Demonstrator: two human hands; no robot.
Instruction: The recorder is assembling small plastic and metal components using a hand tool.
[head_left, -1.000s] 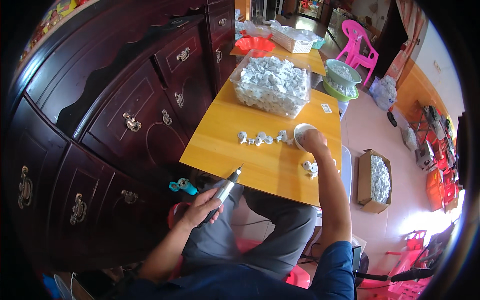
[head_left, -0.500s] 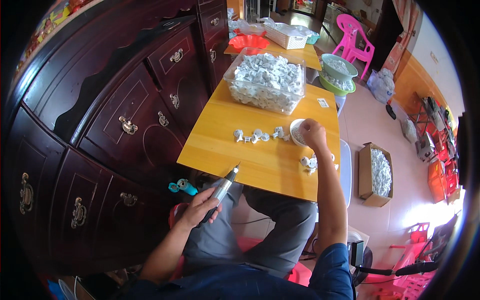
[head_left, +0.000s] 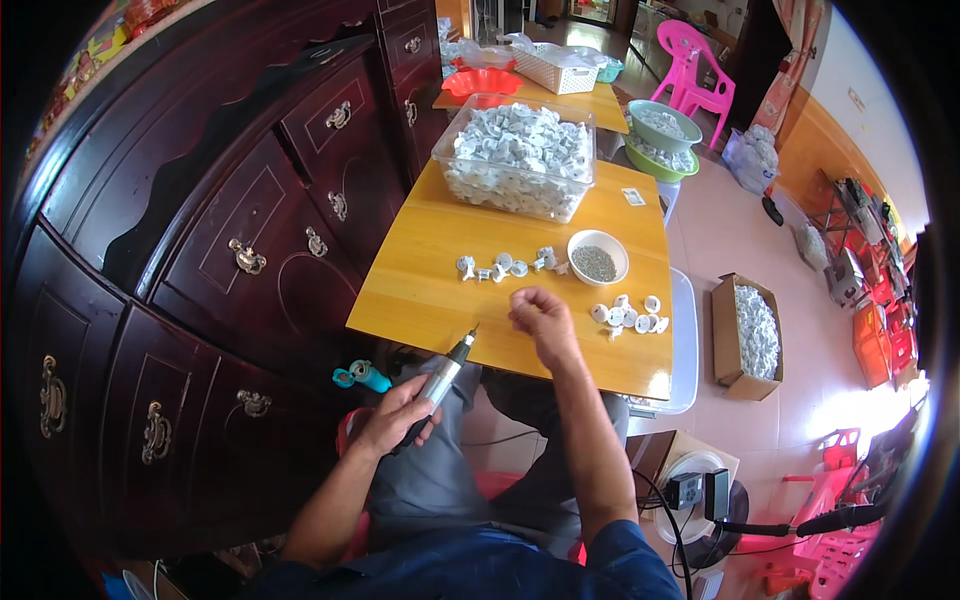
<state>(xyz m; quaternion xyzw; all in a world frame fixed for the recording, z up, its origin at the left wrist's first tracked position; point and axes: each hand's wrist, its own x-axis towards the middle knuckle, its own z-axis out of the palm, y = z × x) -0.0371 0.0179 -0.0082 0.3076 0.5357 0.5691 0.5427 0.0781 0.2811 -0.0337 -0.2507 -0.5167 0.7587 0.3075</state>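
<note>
Head view. The left hand [head_left: 400, 418] is clenched around a pen-shaped rotary tool [head_left: 440, 378]; the tool body runs up and to the right from the fist, and its thin tip points toward the near edge of the counter [head_left: 420, 290]. The right hand [head_left: 543, 318] hovers over the counter, just right of the tool tip, with its fingers curled shut. Whether it grips a small part cannot be told, as the palm faces away from the camera.

A row of small white parts [head_left: 505, 266] lies beyond the right hand, toward the far side of the counter. A second cluster of white parts [head_left: 628, 314] lies just right of the right hand. A white bowl [head_left: 597, 256] holding grey grains stands beyond and right of the same hand. A clear plastic bin [head_left: 516, 158] full of white parts stands well beyond both hands.

The shape of the individual parts is too small to make out. The person's lap hides the floor below the counter edge.
</note>
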